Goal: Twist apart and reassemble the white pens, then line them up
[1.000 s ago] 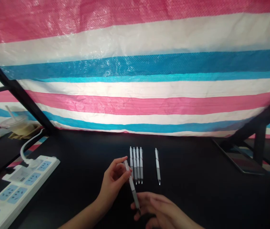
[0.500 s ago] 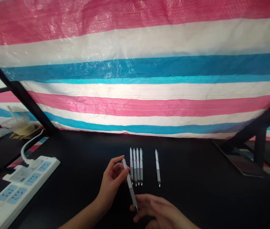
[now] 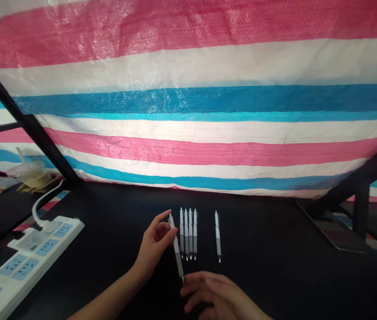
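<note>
My left hand [image 3: 154, 249] pinches the upper end of a white and grey pen [image 3: 176, 251], which slants down to the right just above the black table [image 3: 108, 231]. Its tip is beside the fingers of my right hand [image 3: 220, 298], which lies low at the bottom edge with its fingers loosely spread and nothing in them. Just right of the held pen, several like pens [image 3: 187, 234] lie side by side in a tight row. A single pen [image 3: 217, 236] lies apart, further right.
A white power strip [image 3: 25, 260] with a plugged cable lies at the left. A striped pink, white and blue tarp [image 3: 208, 111] hangs behind the table. A dark flat phone [image 3: 333, 231] lies at the right, near black frame bars. A plastic cup [image 3: 25, 171] stands far left.
The held pen has shifted a little up and to the left with my left hand. Its tip has come away from my right hand's fingers, which have loosened.
</note>
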Available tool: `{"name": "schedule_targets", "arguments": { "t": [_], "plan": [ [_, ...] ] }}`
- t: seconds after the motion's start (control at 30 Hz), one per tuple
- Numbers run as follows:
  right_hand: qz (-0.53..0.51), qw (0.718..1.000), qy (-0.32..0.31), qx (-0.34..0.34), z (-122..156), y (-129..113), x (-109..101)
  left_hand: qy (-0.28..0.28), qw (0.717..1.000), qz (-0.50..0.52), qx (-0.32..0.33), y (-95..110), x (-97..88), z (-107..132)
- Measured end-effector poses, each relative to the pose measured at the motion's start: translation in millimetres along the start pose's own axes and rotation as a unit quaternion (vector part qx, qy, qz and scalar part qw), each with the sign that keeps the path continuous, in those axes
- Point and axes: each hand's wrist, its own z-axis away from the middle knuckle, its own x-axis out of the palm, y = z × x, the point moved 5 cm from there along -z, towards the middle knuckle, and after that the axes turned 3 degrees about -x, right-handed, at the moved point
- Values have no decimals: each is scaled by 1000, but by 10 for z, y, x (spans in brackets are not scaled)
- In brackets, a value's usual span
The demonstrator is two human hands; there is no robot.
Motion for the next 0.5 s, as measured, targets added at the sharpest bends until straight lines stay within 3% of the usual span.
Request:
{"name": "schedule_targets", "arguments": {
  "t": [0.2, 0.37, 0.43, 0.5],
  "plan": [
    [27, 999, 23, -18, 22, -54, 56, -7, 982, -185, 41, 118, -23, -427],
    [152, 986, 48, -52, 11, -158, 11, -3, 975, -223, 22, 83, -41, -601],
    [292, 945, 103, -108, 37, -294, -50, -5, 975, -222, 8, 67, -47, -551],
    [447, 860, 172, -172, 96, -463, -89, -10, 977, -213, -6, 58, -58, -465]
  ]
}}
